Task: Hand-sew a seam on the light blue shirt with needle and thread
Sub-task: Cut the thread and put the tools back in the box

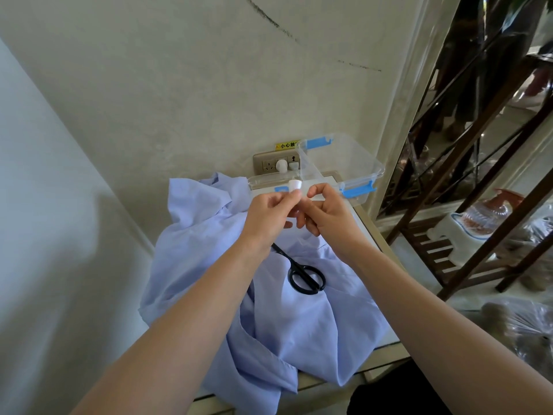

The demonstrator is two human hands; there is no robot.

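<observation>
The light blue shirt [299,319] lies crumpled over a small table. Above it, my left hand [269,217] holds a small white spool of thread [294,187] between thumb and fingers. My right hand [326,211] is close beside it on the right, thumb and forefinger pinched together just next to the spool. Whether they pinch thread or a needle is too fine to tell. Black scissors [305,275] rest on the shirt below my left wrist.
A clear plastic box [359,166] with blue clips stands open at the back of the table, against the wall. A wall socket [275,164] with white plugs sits behind the shirt. To the right are a mirror and a dark wooden rack [478,187].
</observation>
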